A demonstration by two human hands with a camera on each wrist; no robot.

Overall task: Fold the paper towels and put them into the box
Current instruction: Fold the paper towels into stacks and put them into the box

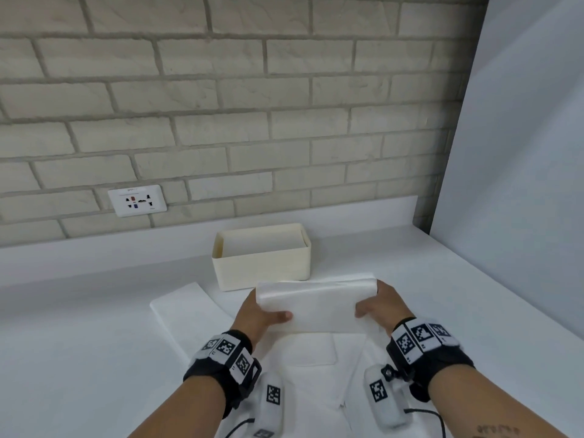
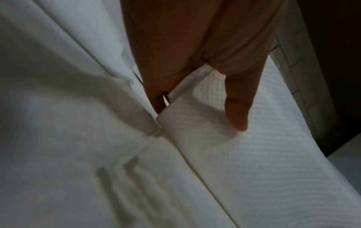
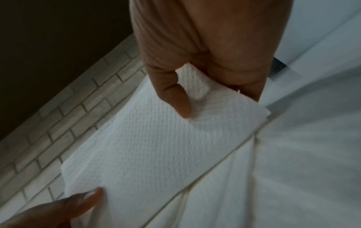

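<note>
1. Nearest the camera, both forearms enter from the bottom edge, each with a black wrist strap (image 1: 423,349) carrying square printed markers.
2. Below and between the wrists, several unfolded paper towels (image 1: 316,374) lie spread flat on the white table (image 1: 79,327), overlapping one another; one sheet (image 1: 180,308) extends out to the left.
3. The left hand (image 1: 256,314) grips the left end of a folded paper towel (image 1: 319,306): the thumb lies on its top face and the fingers are underneath. The left wrist view confirms the thumb (image 2: 238,108) pressing on the textured upper face, with the folded edge beside it.
4. The right hand (image 1: 382,306) grips the right end of the same folded paper towel in the same way, with the thumb (image 3: 175,95) on top and the fingers curled below, as the right wrist view shows.
5. The two hands are apart, one at each end, and the folded paper towel spans the gap between them, held above the flat sheets.
6. Just beyond the held towel stands the cream rectangular box (image 1: 262,270), open at the top, on the table. Its interior shows a pale flat surface; whether that is a towel cannot be determined.
7. Behind the box rises a pale brick wall (image 1: 252,105) with a white socket plate (image 1: 137,200) to the left.
8. A plain white panel (image 1: 521,153) stands at the right.
</note>
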